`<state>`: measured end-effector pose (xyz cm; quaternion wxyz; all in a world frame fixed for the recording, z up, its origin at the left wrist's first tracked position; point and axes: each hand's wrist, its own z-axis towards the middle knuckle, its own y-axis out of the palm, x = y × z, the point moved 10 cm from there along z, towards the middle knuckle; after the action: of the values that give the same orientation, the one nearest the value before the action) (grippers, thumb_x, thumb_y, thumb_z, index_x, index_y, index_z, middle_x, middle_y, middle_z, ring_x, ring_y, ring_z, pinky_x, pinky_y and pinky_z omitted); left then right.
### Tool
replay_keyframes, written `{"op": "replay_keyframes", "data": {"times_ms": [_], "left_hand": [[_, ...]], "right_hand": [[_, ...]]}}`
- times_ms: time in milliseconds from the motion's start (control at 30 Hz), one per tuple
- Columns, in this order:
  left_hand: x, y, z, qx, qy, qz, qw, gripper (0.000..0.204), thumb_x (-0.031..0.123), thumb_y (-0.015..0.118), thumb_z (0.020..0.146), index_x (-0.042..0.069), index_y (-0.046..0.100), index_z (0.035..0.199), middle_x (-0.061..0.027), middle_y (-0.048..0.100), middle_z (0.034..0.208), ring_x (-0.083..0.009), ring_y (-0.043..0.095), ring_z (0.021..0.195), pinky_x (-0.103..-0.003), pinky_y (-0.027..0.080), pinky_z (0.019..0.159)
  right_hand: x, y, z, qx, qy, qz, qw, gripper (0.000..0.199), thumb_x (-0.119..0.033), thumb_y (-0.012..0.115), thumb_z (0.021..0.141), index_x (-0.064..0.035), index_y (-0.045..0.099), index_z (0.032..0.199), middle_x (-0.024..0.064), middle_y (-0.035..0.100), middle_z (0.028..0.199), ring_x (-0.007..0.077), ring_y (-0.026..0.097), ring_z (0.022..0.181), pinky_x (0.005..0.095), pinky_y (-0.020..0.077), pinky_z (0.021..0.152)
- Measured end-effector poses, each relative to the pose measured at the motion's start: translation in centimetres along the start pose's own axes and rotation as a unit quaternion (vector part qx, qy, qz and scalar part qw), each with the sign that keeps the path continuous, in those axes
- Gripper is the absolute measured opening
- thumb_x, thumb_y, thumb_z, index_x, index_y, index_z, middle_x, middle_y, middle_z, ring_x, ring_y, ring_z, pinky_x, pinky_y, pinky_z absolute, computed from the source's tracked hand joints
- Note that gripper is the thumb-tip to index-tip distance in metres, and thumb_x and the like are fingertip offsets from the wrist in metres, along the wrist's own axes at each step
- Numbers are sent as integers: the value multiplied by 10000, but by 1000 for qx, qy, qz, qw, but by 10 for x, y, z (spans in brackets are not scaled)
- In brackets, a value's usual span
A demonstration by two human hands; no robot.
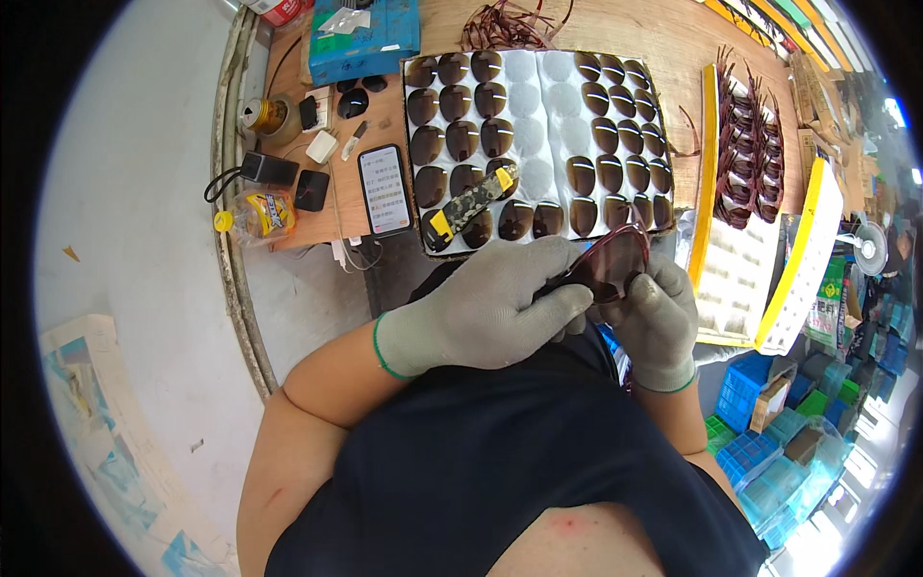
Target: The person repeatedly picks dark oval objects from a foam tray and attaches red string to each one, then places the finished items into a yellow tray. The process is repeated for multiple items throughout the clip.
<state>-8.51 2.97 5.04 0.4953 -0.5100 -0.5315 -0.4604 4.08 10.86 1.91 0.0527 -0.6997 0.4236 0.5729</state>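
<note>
Both my hands wear thin grey gloves; the left cuff has a green edge. My left hand (495, 306) closes on one side of a pair of sunglasses (617, 262) with a dark reddish frame and brown lens. At its other side, the fingers of my right hand (661, 322) pinch the frame. The glasses are just above the near edge of a lens tray (540, 115) lined with white padding. Rows of dark brown lenses (462, 140) sit in it, with some bare round pockets in the middle columns. A camouflage-patterned tool with yellow ends (469, 205) lies across the lenses at the left.
Left of the tray lie a lit phone (386, 190), a plastic bottle (260, 217), a black box (268, 169) and loose dark lenses (353, 103). A blue box (363, 40) and a pile of frames (507, 26) are behind. At right stands a yellow-edged tray (707, 168) holding frames.
</note>
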Motion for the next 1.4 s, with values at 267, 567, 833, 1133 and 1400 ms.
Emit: {"op": "replay_keyframes", "data": {"times_ms": [267, 567, 833, 1133, 1400], "left_hand": [[24, 35, 41, 52, 56, 222, 972, 169, 170, 716, 960, 12, 657, 964, -151, 660, 712, -342, 676, 615, -387, 513, 579], [30, 62, 109, 146, 15, 263, 954, 442, 146, 714, 934, -58, 556, 1292, -221, 688, 787, -412, 682, 621, -460, 516, 550], [55, 77, 133, 185, 18, 336, 923, 349, 96, 730, 873, -58, 587, 1152, -142, 600, 594, -360, 629, 495, -445, 485, 480], [20, 103, 143, -48, -102, 359, 926, 282, 247, 722, 878, 28, 680, 1051, -149, 632, 626, -344, 657, 561, -429, 527, 552], [-100, -14, 150, 220, -160, 432, 860, 508, 403, 778, 880, -1, 710, 1182, -241, 692, 1134, -390, 688, 1040, -475, 553, 902]], "right_hand": [[-3, -48, 18, -68, 70, 80, 992, 341, -286, 681, 979, 42, 704, 1071, 38, 625, 824, 109, 520, 716, 264, 413, 646], [-71, -118, 42, -51, -33, -240, 969, 285, -244, 727, 1001, 6, 657, 883, -15, 590, 793, 58, 469, 733, 264, 412, 635], [-80, -132, 70, -153, -20, -218, 964, 293, -253, 760, 961, 15, 671, 883, 34, 588, 728, 75, 489, 699, 281, 414, 593], [-120, -106, 63, -355, -292, -340, 821, 408, -254, 904, 784, -7, 696, 1034, 171, 677, 995, 359, 660, 884, 431, 525, 771], [-99, -119, 35, -250, -186, -409, 857, 437, -106, 716, 916, 46, 603, 1310, 216, 705, 939, 427, 683, 847, 477, 538, 775]]}}
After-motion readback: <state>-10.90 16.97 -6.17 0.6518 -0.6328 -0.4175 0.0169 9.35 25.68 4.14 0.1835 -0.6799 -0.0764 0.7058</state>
